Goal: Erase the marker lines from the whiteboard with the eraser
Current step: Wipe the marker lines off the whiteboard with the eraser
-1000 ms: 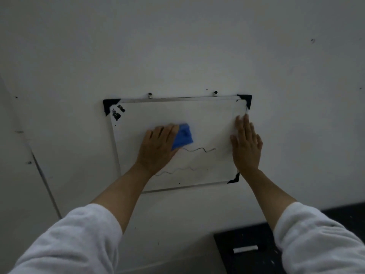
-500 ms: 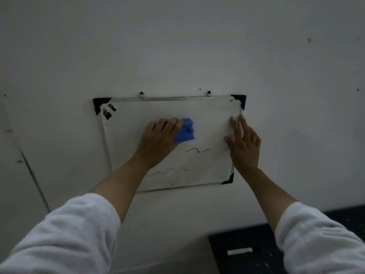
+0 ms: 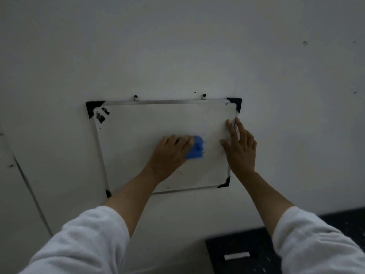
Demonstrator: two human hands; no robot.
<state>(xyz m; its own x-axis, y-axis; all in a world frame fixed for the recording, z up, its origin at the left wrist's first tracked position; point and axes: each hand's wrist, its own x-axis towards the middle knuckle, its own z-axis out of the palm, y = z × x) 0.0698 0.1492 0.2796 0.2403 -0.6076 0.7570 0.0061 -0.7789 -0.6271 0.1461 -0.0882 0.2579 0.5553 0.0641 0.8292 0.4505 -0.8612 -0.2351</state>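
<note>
A small whiteboard (image 3: 150, 123) with black corner caps hangs on a white wall. My left hand (image 3: 169, 155) presses a blue eraser (image 3: 195, 148) flat against the board's middle right part; the eraser is blurred. A short stub of marker line (image 3: 204, 152) shows at the eraser's right edge. Faint traces of a lower line (image 3: 180, 172) lie just below my left hand. My right hand (image 3: 240, 147) rests flat, fingers spread, on the board's right edge, holding nothing.
Two hooks (image 3: 135, 97) hold the board's top edge. Black marks (image 3: 101, 114) sit in the board's top left corner. A black crate (image 3: 243, 254) with a handle slot stands below at the right. A wall seam (image 3: 29, 194) runs down the left.
My left hand has slid the eraser right and down over the upper wavy line, which is almost gone. The lower line has faded. My right hand stayed on the right edge.
</note>
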